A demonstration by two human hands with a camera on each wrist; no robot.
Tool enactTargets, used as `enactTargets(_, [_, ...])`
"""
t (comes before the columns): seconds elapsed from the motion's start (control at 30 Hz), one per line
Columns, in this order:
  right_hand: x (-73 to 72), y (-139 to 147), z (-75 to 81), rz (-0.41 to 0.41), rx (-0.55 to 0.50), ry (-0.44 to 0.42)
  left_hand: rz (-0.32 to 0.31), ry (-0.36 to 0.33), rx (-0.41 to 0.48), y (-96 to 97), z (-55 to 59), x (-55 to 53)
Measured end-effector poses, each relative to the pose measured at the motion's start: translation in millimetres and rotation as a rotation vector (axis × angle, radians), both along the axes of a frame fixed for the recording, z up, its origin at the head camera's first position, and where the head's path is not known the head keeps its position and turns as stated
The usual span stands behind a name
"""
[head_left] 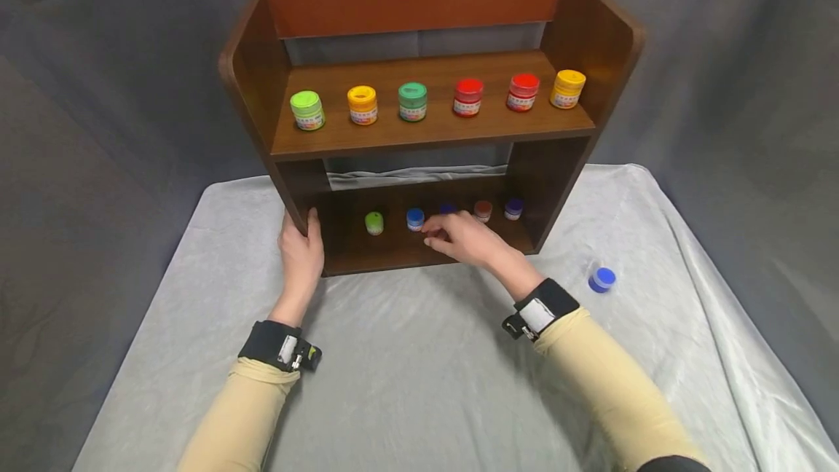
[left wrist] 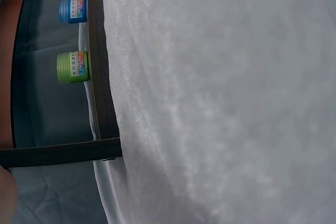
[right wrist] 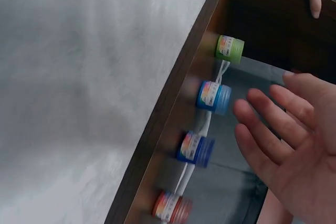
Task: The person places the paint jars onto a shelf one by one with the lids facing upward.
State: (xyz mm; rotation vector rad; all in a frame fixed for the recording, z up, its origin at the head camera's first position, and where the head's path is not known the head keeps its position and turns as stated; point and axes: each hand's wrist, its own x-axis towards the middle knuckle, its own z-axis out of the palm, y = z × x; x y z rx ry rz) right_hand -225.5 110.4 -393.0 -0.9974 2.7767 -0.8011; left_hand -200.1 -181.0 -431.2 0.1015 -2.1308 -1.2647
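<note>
My left hand (head_left: 303, 250) grips the front edge of the left side panel of a dark brown wooden shelf (head_left: 432, 140), the thumb on the inner face. In front of the lower shelf hovers my right hand (head_left: 464, 237), its fingers loosely spread and holding nothing. Its fingertips are close to a blue paint jar (right wrist: 214, 97) and a dark blue paint jar (right wrist: 195, 148), apart from both in the right wrist view. A light green paint jar (head_left: 374, 223) stands toward the left panel. On the other side are a red-brown paint jar (head_left: 483, 210) and a purple-blue paint jar (head_left: 514, 208).
Along the upper shelf stands a row of several paint jars, among them a green jar (head_left: 412, 102) and a red jar (head_left: 468, 97). Another blue jar (head_left: 601, 280) lies tilted on the grey cloth (head_left: 406, 370), right of the shelf. Grey drapes (head_left: 131, 79) hang behind.
</note>
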Motion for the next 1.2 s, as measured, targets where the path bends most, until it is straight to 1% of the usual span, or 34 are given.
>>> enactTargets(0.2, [11.9, 19.6, -0.3, 0.037, 0.055, 0.005, 0.002, -0.012, -0.012, -1.3, 1.5, 0.7])
enactTargets(0.5, [28.5, 49.6, -1.2, 0.03, 0.074, -0.027, 0.002, -0.022, -0.002, -1.7, -0.6, 3.7])
enactTargets(0.63, [32.9, 65.7, -0.1, -0.002, 0.085, -0.009, -0.004, -0.027, -0.006, -1.7, -0.6, 2.1])
enactTargets(0.77, [36.3, 81.2, 2.2, -0.042, 0.085, 0.037, -0.005, -0.009, -0.008, -2.4, 0.3, 0.1])
enactTargets(0.87, [38.4, 92.2, 3.2, -0.07, 0.081, 0.049, -0.004, 0.0, -0.006, -3.4, 1.0, -1.1])
enactTargets(1.03, [42.6, 114.5, 2.7, -0.109, 0.106, 0.03, -0.019, -0.019, 0.012, -3.1, 1.1, -1.7])
enactTargets(1.2, [50.6, 140.6, 4.2, -0.154, 0.141, 0.0, -0.029, -0.028, 0.017, -1.6, -0.1, -0.2])
